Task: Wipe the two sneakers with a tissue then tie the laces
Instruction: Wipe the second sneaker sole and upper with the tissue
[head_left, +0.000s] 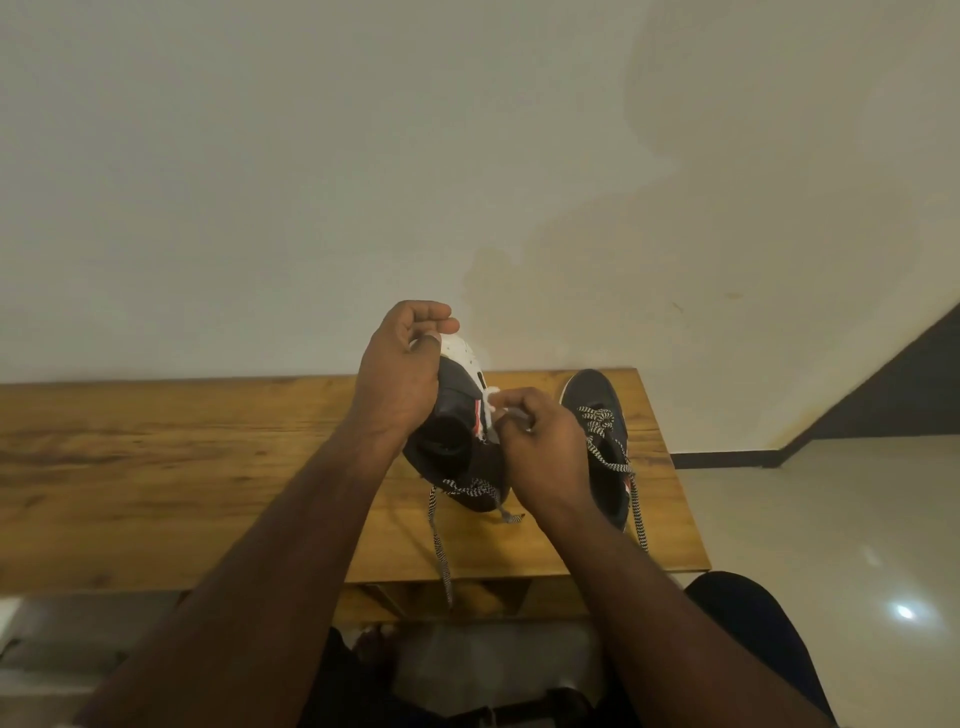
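Sneaker (457, 415) is held tilted above the counter (156, 467), gripped by the curled left hand (400, 364), while a tissue (493, 402) is pinched against it by the right hand (540, 441).

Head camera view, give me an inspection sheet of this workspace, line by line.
Surface: wooden table set against a pale wall.
Job's things: held sneaker lifted and tilted, laces loose; second sneaker resting on the table, laces untied; tissue against the held sneaker.
Clutter: nothing seen.
Hands: left hand grips the held sneaker; right hand pinches the tissue.
Cables: nothing seen.
Surroundings: glossy floor on the right.
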